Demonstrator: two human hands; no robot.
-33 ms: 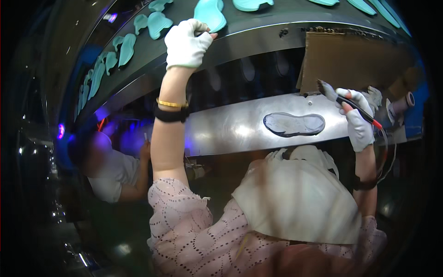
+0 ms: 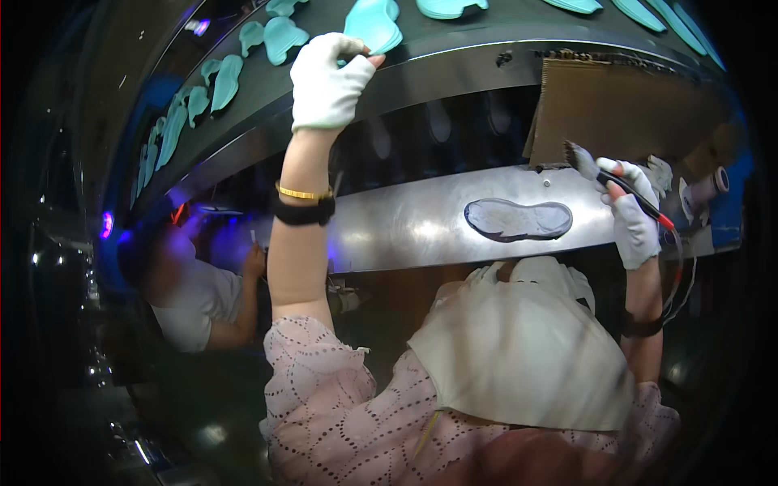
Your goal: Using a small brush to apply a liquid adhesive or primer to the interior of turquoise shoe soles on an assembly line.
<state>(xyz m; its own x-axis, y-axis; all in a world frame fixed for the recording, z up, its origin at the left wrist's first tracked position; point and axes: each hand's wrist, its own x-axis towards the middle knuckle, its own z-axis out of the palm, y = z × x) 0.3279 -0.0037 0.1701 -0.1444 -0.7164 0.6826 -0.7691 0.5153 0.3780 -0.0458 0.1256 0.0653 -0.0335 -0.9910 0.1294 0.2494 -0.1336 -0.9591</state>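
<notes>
My right hand (image 2: 634,227) grips a brush (image 2: 604,176); my left hand (image 2: 328,89), fingertips (image 2: 377,60) nearly together, meets a teal sole (image 2: 374,28), hold unclear; the white-topped sole (image 2: 519,219) appears coated, the teal sole uncoated

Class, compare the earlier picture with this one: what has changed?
Nothing was visibly taken up or let go; the whole view shifts only slightly. The left hand stays at a teal piece, the right hand still holds the brush, and the shoe sole stays on the metal table.
</notes>
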